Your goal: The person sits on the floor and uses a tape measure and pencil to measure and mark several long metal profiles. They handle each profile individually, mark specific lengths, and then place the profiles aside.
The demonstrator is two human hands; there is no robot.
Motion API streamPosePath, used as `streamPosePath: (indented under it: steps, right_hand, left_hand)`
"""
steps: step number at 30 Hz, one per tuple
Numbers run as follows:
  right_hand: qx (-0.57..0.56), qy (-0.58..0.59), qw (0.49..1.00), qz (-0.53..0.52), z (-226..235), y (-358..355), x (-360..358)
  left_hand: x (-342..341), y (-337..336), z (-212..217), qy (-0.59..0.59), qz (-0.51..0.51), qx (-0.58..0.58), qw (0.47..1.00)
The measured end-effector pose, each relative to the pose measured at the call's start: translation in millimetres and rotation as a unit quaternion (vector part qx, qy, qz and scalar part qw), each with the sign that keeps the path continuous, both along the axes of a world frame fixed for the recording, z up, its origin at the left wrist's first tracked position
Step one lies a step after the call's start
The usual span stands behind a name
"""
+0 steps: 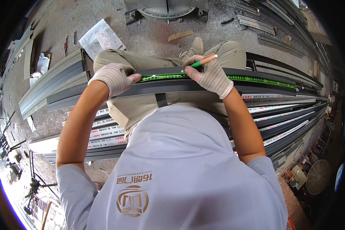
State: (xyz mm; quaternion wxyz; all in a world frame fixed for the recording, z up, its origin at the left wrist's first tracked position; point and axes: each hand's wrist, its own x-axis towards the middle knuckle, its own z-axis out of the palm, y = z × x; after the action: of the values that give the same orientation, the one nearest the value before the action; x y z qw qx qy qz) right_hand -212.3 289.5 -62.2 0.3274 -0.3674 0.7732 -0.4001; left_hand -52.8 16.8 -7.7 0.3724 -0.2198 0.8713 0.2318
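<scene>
A long dark grey metal profile lies across my lap. Along it runs a bright green tape measure blade, pulled out toward the right. My left hand, in a striped knit glove, is closed at the left end of the blade, its thumb pressed there against the profile. In my right hand, gloved alike, is a green and copper-coloured pen, pinched between thumb and fingers. The pen slants up to the right, its lower end close to the blade. The gloved fingers partly hide that end.
More profiles with printed white film are stacked below and right of my lap; grey ones lie to the left. Ahead on the floor are a saw's round base, a white sheet and a brown offcut. A round fan-like thing stands far right.
</scene>
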Motion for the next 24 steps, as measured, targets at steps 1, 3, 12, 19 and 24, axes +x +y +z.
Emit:
streamPosePath:
  steps: [1, 3, 12, 19, 24]
  right_hand:
    - [0.003, -0.007, 1.0, -0.004, -3.4, 0.3, 0.8]
    - [0.009, -0.016, 1.0, -0.008, -4.0, 0.4, 1.4]
    - [0.017, -0.034, 0.999, -0.008, -0.6, 0.7, 0.8]
    - [0.022, -0.036, 0.999, -0.013, -1.0, 0.6, 1.2]
    - [0.015, -0.03, 0.999, -0.011, -1.7, 0.8, 1.3]
  left_hand:
    - [-0.2, -0.1, -0.3, -0.001, 0.0, 0.001, 1.0]
    - [-0.9, -0.1, -0.4, -0.003, 0.0, 0.002, 1.0]
    - [-3.6, 2.5, 3.7, -0.016, 0.005, 0.003, 1.0]
    - [-4.1, 2.2, 6.3, -0.012, 0.014, 0.015, 1.0]
    - [-1.8, 1.4, 1.7, -0.007, 0.017, 0.02, 1.0]
